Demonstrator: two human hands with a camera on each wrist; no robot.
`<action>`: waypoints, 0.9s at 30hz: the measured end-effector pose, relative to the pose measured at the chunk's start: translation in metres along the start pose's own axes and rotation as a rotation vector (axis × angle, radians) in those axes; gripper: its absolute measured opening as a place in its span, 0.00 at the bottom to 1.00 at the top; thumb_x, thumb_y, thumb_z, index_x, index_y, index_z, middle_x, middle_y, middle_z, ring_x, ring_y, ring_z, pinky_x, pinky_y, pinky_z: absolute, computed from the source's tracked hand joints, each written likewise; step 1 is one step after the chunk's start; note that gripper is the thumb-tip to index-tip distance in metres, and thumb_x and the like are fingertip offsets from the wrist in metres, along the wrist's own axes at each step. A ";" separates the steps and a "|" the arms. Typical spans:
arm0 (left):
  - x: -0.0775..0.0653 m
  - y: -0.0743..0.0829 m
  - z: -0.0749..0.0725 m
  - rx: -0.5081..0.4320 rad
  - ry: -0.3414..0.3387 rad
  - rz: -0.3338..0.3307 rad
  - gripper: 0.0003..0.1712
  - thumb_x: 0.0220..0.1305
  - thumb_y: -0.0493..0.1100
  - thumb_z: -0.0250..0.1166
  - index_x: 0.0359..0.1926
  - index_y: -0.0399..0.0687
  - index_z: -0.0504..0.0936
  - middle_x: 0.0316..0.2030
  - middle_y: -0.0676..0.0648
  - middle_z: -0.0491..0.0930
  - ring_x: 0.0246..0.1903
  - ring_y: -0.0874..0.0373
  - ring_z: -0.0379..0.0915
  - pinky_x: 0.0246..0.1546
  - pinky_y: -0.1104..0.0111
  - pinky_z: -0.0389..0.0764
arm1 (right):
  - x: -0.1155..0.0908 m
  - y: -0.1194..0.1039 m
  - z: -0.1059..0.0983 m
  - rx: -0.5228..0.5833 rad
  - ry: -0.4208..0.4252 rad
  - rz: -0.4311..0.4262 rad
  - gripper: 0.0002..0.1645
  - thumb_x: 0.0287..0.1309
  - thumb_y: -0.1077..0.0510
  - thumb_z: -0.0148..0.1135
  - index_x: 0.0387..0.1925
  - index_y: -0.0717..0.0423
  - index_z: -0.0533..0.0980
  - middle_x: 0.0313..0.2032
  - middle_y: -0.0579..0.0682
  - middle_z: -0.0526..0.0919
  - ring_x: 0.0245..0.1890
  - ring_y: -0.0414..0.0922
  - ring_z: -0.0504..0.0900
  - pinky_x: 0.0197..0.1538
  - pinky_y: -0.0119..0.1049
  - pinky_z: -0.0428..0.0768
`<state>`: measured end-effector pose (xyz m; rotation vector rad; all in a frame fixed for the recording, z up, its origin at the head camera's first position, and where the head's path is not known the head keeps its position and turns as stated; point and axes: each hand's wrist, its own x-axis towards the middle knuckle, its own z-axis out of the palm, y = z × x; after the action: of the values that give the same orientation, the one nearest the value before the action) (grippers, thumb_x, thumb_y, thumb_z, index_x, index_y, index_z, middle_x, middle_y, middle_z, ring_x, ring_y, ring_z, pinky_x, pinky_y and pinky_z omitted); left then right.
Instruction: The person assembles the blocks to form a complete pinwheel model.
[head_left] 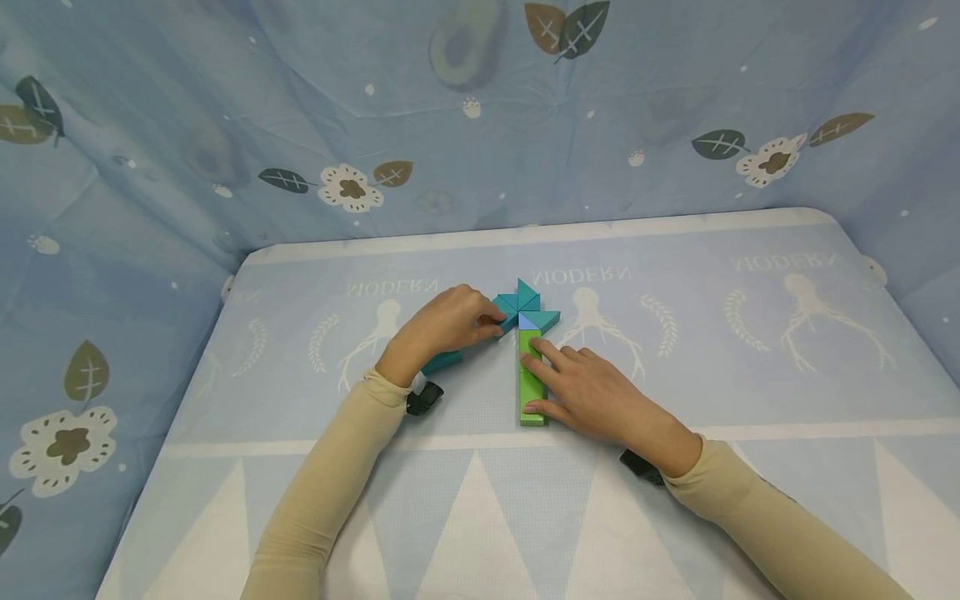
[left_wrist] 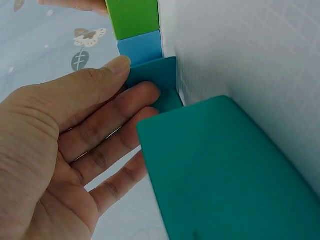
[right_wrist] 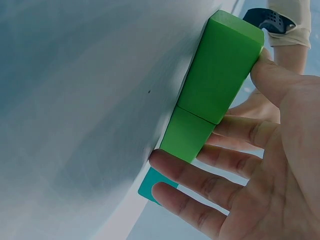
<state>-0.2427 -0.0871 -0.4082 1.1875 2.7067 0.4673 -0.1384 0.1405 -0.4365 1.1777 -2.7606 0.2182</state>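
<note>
Teal triangular blocks (head_left: 528,298) form a pinwheel shape on the table, with a small blue triangle (head_left: 527,322) at its lower middle. Below runs a straight row of green blocks (head_left: 532,383). My left hand (head_left: 450,321) pinches the left teal block (left_wrist: 152,72) of the pinwheel between thumb and fingers. On the green row rests my right hand (head_left: 592,392), its fingers spread along the side and top. Its thumb (right_wrist: 272,75) touches the near end block. A separate teal block (head_left: 442,362) lies partly hidden beneath the left wrist.
A patterned cloth covers the table (head_left: 750,350). Behind it hangs a blue curtain (head_left: 487,150) with leaf and flower prints. Dark wrist cameras are strapped under both wrists, the left one (head_left: 424,398) close to the loose teal block.
</note>
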 end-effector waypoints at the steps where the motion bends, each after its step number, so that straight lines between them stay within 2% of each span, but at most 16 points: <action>1: 0.000 0.000 0.000 -0.002 -0.001 -0.002 0.12 0.61 0.41 0.70 0.46 0.43 0.88 0.38 0.47 0.88 0.36 0.60 0.84 0.41 0.68 0.84 | 0.000 0.000 0.000 0.001 0.000 0.000 0.39 0.62 0.33 0.57 0.64 0.55 0.71 0.62 0.55 0.70 0.42 0.48 0.80 0.41 0.42 0.79; 14: 0.000 -0.001 0.000 -0.011 -0.005 -0.011 0.12 0.61 0.41 0.70 0.46 0.44 0.88 0.38 0.48 0.88 0.36 0.60 0.84 0.41 0.68 0.83 | 0.001 0.000 -0.001 0.007 -0.008 0.005 0.40 0.61 0.33 0.58 0.64 0.55 0.71 0.63 0.55 0.70 0.42 0.49 0.80 0.42 0.43 0.80; 19: -0.003 0.004 -0.007 0.013 0.006 -0.017 0.15 0.63 0.43 0.68 0.49 0.44 0.87 0.39 0.48 0.88 0.35 0.60 0.82 0.39 0.67 0.82 | 0.001 0.000 -0.001 0.008 -0.009 0.003 0.40 0.61 0.33 0.58 0.64 0.55 0.71 0.63 0.55 0.70 0.43 0.49 0.80 0.42 0.43 0.80; 24: -0.006 0.008 -0.016 0.036 0.050 0.011 0.13 0.64 0.42 0.67 0.49 0.44 0.87 0.38 0.48 0.87 0.33 0.58 0.80 0.36 0.66 0.81 | 0.002 -0.001 -0.002 0.000 -0.015 0.004 0.40 0.62 0.33 0.58 0.64 0.55 0.71 0.63 0.55 0.70 0.43 0.48 0.80 0.42 0.42 0.80; 27: -0.006 0.008 -0.016 0.044 0.037 0.031 0.11 0.63 0.40 0.68 0.46 0.45 0.88 0.37 0.48 0.88 0.33 0.59 0.81 0.36 0.66 0.81 | 0.001 -0.001 -0.002 0.003 -0.018 0.007 0.40 0.61 0.33 0.58 0.64 0.55 0.71 0.63 0.55 0.70 0.43 0.49 0.80 0.42 0.42 0.80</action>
<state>-0.2369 -0.0899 -0.3905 1.2462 2.7467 0.4400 -0.1383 0.1393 -0.4342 1.1772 -2.7811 0.2130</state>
